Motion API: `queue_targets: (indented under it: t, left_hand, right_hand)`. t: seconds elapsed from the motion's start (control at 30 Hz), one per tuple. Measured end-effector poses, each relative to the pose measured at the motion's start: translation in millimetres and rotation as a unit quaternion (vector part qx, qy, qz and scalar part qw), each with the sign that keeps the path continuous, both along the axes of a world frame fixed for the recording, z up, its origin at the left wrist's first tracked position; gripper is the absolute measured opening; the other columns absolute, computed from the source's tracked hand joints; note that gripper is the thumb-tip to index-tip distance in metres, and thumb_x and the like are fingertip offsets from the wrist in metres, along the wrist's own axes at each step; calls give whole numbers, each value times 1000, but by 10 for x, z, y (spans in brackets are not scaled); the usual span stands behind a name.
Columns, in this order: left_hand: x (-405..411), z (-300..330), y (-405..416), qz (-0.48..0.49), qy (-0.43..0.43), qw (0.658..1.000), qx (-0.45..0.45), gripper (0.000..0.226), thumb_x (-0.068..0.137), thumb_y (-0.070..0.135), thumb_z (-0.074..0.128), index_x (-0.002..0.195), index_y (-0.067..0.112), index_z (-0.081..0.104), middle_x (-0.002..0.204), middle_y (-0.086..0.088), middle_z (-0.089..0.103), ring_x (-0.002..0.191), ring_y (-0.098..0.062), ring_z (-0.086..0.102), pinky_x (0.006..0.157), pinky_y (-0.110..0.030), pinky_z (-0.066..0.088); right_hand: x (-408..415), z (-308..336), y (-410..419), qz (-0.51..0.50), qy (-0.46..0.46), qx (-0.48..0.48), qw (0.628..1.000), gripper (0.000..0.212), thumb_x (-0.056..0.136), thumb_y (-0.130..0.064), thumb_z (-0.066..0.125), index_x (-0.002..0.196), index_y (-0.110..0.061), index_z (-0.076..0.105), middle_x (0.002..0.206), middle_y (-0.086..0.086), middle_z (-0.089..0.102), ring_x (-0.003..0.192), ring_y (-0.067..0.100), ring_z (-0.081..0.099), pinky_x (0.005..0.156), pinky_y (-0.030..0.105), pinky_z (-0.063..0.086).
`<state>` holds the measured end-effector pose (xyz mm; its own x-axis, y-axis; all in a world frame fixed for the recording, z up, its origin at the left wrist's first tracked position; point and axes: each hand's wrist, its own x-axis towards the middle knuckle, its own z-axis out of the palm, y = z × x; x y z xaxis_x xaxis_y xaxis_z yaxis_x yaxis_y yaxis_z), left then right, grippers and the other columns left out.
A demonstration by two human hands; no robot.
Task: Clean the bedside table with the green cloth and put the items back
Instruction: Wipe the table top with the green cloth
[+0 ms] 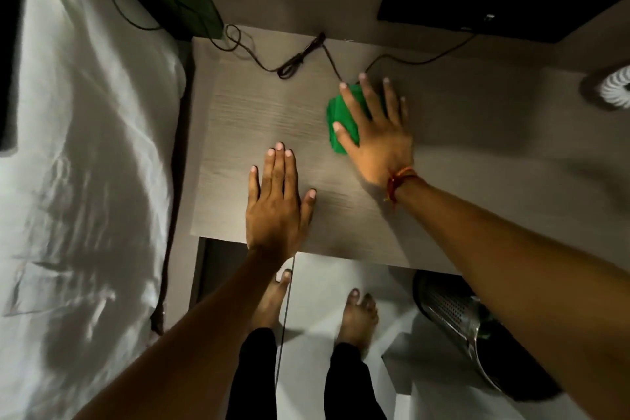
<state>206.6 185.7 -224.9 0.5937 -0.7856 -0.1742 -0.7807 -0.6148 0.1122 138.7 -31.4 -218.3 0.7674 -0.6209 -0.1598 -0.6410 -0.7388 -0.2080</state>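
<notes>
no readable text, labels, brands or numbers on anything in view

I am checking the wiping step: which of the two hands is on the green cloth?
The right hand; it presses the cloth, the left hand lies flat on bare table.

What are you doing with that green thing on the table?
A person is wiping the bedside table. The right hand presses flat on the green cloth near the table's back, close to some black cables. The left hand rests flat on the bare wood near the front edge. No other items are on the tabletop yet.
</notes>
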Motion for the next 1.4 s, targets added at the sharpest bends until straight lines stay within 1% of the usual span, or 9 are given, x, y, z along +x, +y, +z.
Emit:
queue_targets:
  t: [0.13, 0.23, 0.4, 0.53, 0.63, 0.73, 0.87, 1.13, 1.4]
  left_hand:
    - [-46, 6, -52, 4, 2, 1000, 1, 75, 107, 50, 27, 164, 4, 10, 174, -14, 7, 162, -28, 5, 130, -51, 12]
    - [-114, -8, -118, -28, 14, 999, -18, 70, 108, 44, 31, 163, 4, 14, 173, -14, 10, 162, -26, 7, 130, -50, 13]
    - [-415, -8, -332, -117, 29, 992, -21, 65, 108, 39, 31, 164, 9, 17, 173, -10, 13, 162, -25, 9, 129, -51, 14]
    - [-604, 9, -491, -124, 29, 992, -15, 66, 108, 40, 30, 164, 7, 17, 173, -11, 13, 162, -26, 8, 130, -51, 13]
    - [-649, 20, -513, -98, 34, 995, -13, 68, 107, 41, 30, 164, 7, 16, 174, -10, 12, 162, -25, 7, 129, -52, 14]
    - [-717, 57, -557, -79, 44, 996, -8, 70, 106, 44, 31, 164, 7, 15, 174, -11, 9, 162, -26, 5, 129, -53, 13]
    - [-731, 49, -565, -82, 51, 995, 4, 74, 106, 48, 29, 164, 6, 13, 174, -13, 7, 162, -26, 4, 129, -53, 13]
    - [-749, 17, -577, -79, 43, 996, 10, 74, 105, 49, 22, 164, 6, 8, 174, -12, 3, 162, -25, 0, 131, -51, 8]
    - [-677, 36, -552, -92, 68, 993, -1, 74, 107, 50, 23, 164, 6, 8, 174, -12, 3, 162, -27, 2, 130, -52, 11]
  right_hand:
    - [-818, 121, 526, 33, 27, 35, 998, 69, 100, -61, 32, 160, -37, 9, 171, 0, 7, 157, 36, 6, 124, 62, 14]
    - [-1226, 166, 418, 79, 32, 49, 995, 69, 99, -61, 33, 160, -37, 12, 171, 0, 9, 157, 34, 5, 124, 61, 13]
    - [-958, 23, -340, -45, 18, 2, 999, 70, 96, -63, 35, 159, -36, 20, 169, 2, 20, 155, 39, 15, 124, 61, 17]
    - [-798, -22, -735, -115, -6, -9, 993, 66, 99, -61, 32, 158, -32, 27, 168, 4, 25, 155, 39, 16, 125, 58, 16]
    - [-1115, 23, -377, -119, -2, -12, 993, 66, 98, -59, 37, 157, -30, 30, 165, 5, 30, 153, 39, 21, 124, 58, 19]
    - [-1706, 112, -2, -77, 16, 25, 997, 67, 99, -60, 37, 159, -33, 22, 168, 2, 23, 154, 36, 16, 125, 58, 15]
    - [-1959, 109, -244, -11, 24, 31, 999, 67, 98, -61, 36, 158, -36, 23, 168, 0, 21, 155, 34, 15, 124, 60, 16]
    - [-1615, 12, -1288, -158, -14, 3, 987, 63, 100, -60, 32, 157, -33, 29, 167, 1, 25, 155, 37, 17, 126, 55, 13]
    - [-2395, 86, -368, -157, 2, 14, 987, 64, 101, -59, 33, 158, -30, 28, 166, 2, 26, 154, 36, 16, 124, 59, 16]
